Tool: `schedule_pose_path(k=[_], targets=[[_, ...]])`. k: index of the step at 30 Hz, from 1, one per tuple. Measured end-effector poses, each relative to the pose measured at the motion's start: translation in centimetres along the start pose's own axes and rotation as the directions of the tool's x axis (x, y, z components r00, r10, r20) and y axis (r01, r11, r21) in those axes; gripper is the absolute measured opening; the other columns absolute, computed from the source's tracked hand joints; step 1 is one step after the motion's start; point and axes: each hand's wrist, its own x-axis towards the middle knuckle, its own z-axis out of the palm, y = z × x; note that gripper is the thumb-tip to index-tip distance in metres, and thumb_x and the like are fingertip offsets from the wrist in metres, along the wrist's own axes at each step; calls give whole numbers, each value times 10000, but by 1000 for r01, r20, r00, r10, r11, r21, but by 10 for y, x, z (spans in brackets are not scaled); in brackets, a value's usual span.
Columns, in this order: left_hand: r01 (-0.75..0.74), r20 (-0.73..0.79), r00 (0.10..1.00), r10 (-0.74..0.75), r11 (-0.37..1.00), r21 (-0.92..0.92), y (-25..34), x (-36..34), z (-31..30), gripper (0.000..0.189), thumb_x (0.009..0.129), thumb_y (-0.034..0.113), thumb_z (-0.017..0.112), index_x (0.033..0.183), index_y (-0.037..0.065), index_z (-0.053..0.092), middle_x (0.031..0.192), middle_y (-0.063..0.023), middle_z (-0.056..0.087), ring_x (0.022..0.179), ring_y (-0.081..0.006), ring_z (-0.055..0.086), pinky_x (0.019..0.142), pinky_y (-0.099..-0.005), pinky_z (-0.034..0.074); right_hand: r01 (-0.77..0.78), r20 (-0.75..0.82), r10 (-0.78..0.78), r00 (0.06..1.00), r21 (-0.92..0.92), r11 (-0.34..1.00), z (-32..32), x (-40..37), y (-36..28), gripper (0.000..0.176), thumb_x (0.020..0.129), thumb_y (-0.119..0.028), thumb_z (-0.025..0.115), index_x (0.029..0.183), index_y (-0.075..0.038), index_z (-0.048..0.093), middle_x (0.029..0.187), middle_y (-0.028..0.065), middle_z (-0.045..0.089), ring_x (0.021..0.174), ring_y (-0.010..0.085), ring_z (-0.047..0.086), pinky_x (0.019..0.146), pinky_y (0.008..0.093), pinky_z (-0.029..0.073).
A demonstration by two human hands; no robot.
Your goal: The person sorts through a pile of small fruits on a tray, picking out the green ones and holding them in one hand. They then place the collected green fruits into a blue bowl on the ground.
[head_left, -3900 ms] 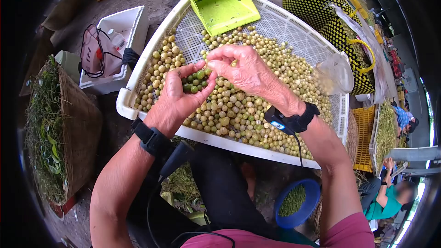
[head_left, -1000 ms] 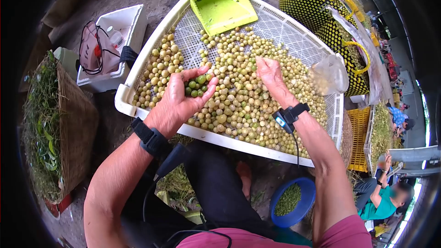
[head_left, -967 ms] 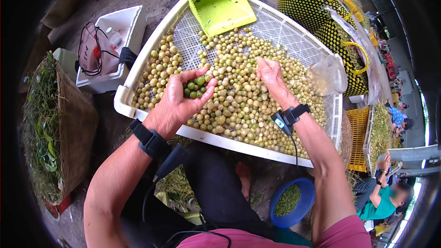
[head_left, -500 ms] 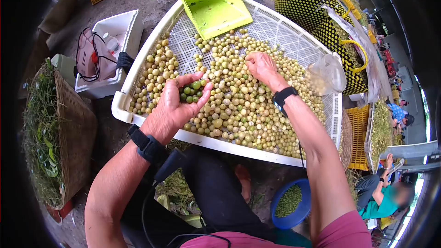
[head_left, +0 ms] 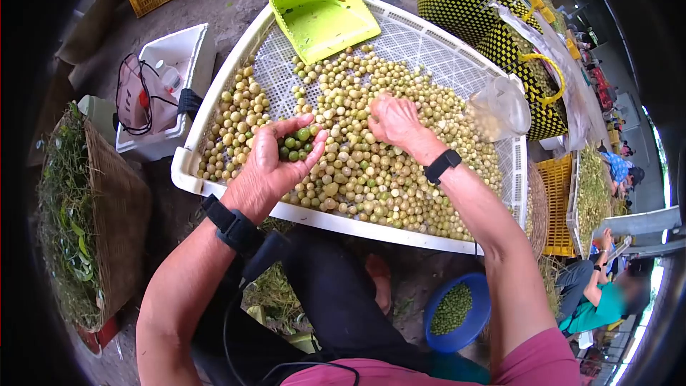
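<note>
A white perforated tray holds a wide layer of small pale yellow-green round fruits. My left hand is cupped palm-up over the tray's near left part, holding several darker green fruits. My right hand rests on the pile in the tray's middle, fingers curled down among the fruits; whether it pinches one is hidden. Both wrists wear black bands, with a cable running from the left one.
A lime-green scoop lies at the tray's far end. A blue bowl of green fruits sits below by my knee. A leaf-filled wicker basket stands left, a white box beyond it, black-yellow baskets far right. Another person sits at right.
My right hand has drawn back from the far side of the pile toward the tray's middle and curled its fingers. The left hand stays cupped with its green fruits.
</note>
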Motion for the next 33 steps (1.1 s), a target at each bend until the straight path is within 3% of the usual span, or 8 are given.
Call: schedule_pose_path(k=[9, 16, 18, 20, 21, 22, 24, 33], targets=[[15, 4, 1000, -15, 1000, -12, -7, 7, 2, 143, 797, 14, 483, 908, -60, 537, 903, -158, 540, 848, -254, 544, 760, -336, 501, -232, 41, 230, 972, 249, 940, -5, -6, -9, 178, 665, -181, 550, 765, -36, 527, 774, 177, 565, 732, 344, 545, 633, 430, 431], [7, -4, 1000, -7, 1000, -6, -10, 10, 6, 151, 801, 19, 479, 914, -59, 542, 916, -160, 539, 874, -255, 533, 775, -339, 494, -158, 14, 158, 987, 159, 975, 4, 3, -7, 194, 698, -181, 524, 764, 0, 545, 806, 201, 568, 730, 343, 569, 650, 439, 455], [-4, -7, 1000, 4, 1000, -15, -10, 12, 8, 162, 804, 23, 473, 924, -60, 543, 929, -166, 534, 884, -258, 529, 780, -341, 492, -67, -175, 108, 979, 226, 972, 7, 0, -6, 161, 698, -175, 525, 696, -15, 548, 698, 160, 569, 593, 274, 569, 552, 403, 460], [-21, 1, 1000, 21, 999, -40, -7, 13, 11, 177, 814, 29, 448, 934, -61, 542, 944, -168, 521, 897, -269, 522, 793, -342, 486, -206, 18, 254, 967, 640, 740, -13, -5, -22, 155, 703, -187, 541, 666, -36, 545, 633, 90, 551, 488, 156, 507, 453, 323, 419], [-53, -14, 999, 53, 998, -37, -5, 14, 13, 179, 815, 27, 444, 935, -63, 540, 938, -165, 522, 901, -271, 520, 795, -343, 486, -194, 130, 273, 953, 955, 225, -23, -15, -35, 149, 696, -186, 558, 650, -46, 540, 602, 32, 516, 453, 78, 428, 405, 259, 358], [-86, -25, 996, 86, 996, -35, -3, 14, 17, 181, 815, 25, 441, 937, -65, 538, 932, -162, 523, 906, -272, 519, 798, -344, 485, -272, 305, 290, 907, 951, -150, -27, -20, -41, 125, 691, -170, 542, 702, -46, 544, 600, 13, 505, 462, 92, 436, 436, 251, 376], [-112, 13, 994, 113, 991, -68, -2, 19, 20, 173, 816, 36, 443, 924, -53, 545, 880, -150, 552, 853, -252, 545, 789, -334, 487, -267, 497, 6, 868, 477, -837, -19, -28, -53, 156, 693, -183, 521, 783, -57, 538, 646, 6, 504, 519, 107, 457, 492, 245, 402], [-517, 215, 855, 471, 748, 416, -55, 20, 35, 179, 802, 148, 508, 917, 21, 558, 789, -37, 571, 714, -118, 544, 625, -228, 448, 93, 622, 313, 718, 360, -928, -22, -22, -97, 130, 748, -245, 490, 760, -127, 544, 729, -24, 533, 659, 118, 510, 567, 267, 420]])
